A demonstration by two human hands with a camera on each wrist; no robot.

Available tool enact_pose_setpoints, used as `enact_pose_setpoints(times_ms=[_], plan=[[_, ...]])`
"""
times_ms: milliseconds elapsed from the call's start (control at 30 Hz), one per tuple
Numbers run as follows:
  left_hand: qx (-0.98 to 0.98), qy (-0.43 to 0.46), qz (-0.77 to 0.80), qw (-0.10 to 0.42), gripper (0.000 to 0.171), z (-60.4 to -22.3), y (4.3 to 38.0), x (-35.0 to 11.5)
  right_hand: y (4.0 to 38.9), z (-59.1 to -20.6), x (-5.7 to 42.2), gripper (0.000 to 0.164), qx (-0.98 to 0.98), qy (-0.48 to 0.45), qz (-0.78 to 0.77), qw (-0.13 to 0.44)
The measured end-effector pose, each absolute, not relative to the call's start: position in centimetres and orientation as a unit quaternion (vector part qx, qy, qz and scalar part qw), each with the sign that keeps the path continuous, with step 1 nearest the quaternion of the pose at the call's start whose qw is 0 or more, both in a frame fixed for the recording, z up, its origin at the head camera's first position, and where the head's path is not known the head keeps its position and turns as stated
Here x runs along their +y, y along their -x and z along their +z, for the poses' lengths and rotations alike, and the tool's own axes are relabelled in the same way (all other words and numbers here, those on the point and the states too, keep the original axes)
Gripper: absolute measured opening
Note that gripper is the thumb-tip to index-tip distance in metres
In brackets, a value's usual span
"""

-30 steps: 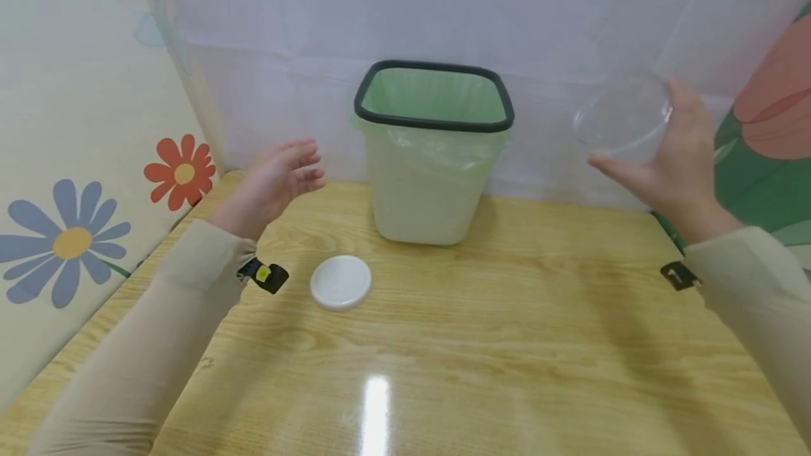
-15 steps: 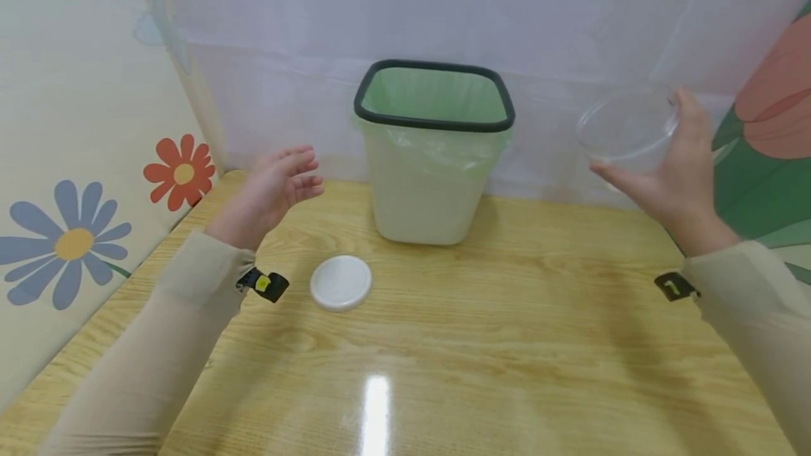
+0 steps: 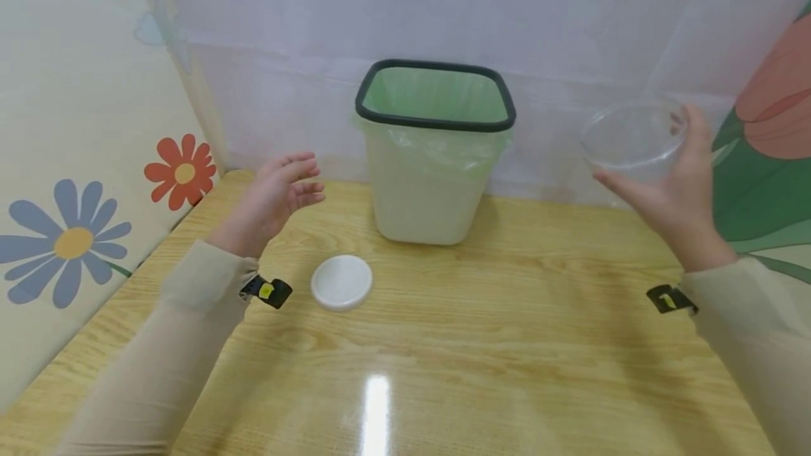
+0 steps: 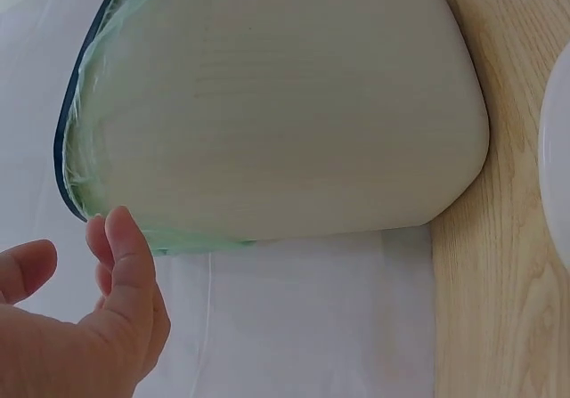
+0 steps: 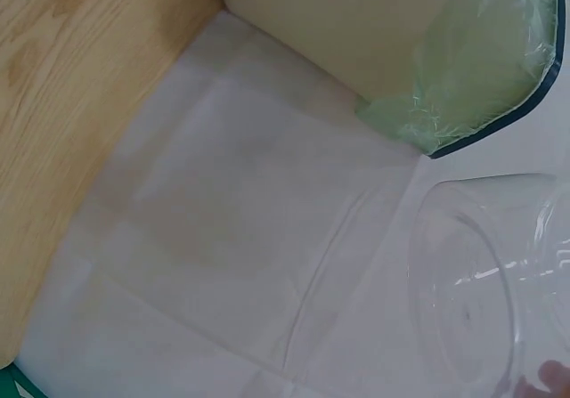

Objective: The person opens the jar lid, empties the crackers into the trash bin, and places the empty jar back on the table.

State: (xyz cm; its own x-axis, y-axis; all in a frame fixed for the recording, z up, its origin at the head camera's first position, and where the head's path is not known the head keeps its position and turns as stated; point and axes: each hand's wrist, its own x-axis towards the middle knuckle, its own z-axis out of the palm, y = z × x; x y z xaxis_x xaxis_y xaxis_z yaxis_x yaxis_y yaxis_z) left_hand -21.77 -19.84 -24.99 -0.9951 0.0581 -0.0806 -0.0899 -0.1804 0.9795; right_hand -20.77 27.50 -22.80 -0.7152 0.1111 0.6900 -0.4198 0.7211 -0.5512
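Raised at the right of the head view, my right hand [image 3: 681,185] grips a clear plastic jar [image 3: 633,136] between thumb and fingers. The jar has a round rim and see-through walls; in the right wrist view the transparent jar [image 5: 472,273] is cut off by the frame edge. My left hand [image 3: 272,192] is held up left of the bin with relaxed fingers and nothing in it. A round white lid [image 3: 341,281] lies flat on the table, in front of the bin and to its left.
A pale trash bin [image 3: 427,188] with a green plastic liner [image 3: 437,93] and a dark rim [image 3: 437,123] stands at the back of the wooden table [image 3: 507,343]. White cloth [image 3: 285,111] hangs behind it. Flower-printed panels flank both sides.
My right hand has come down a little with the jar, whose rim now shows more clearly. My left hand has dropped slightly. Bin and lid stay in place.
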Motion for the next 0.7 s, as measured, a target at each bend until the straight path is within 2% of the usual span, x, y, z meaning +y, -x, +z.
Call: enact_pose_setpoints(times_ms=[300,367,533,600,700], plan=[[0.661,0.011,0.749,0.045,0.048,-25.7,21.4,-19.7,20.2,-23.9,27.2,0.111,-0.849,-0.075,0.382,0.358],[0.668,0.009,0.743,0.044,0.048,-25.9,21.3,-19.7,20.1,-24.1,27.1,0.111,-0.848,-0.074,0.387,0.354],[0.671,0.001,0.740,0.039,0.030,-26.3,21.1,-19.8,19.9,-24.6,26.9,0.110,-0.844,-0.068,0.398,0.353],[0.677,-0.002,0.735,0.040,0.034,-26.5,21.0,-19.8,19.7,-24.8,26.8,0.108,-0.843,-0.062,0.404,0.351],[0.695,-0.003,0.718,0.042,0.051,-26.7,20.7,-19.8,19.4,-25.3,26.7,0.107,-0.841,-0.056,0.412,0.345]])
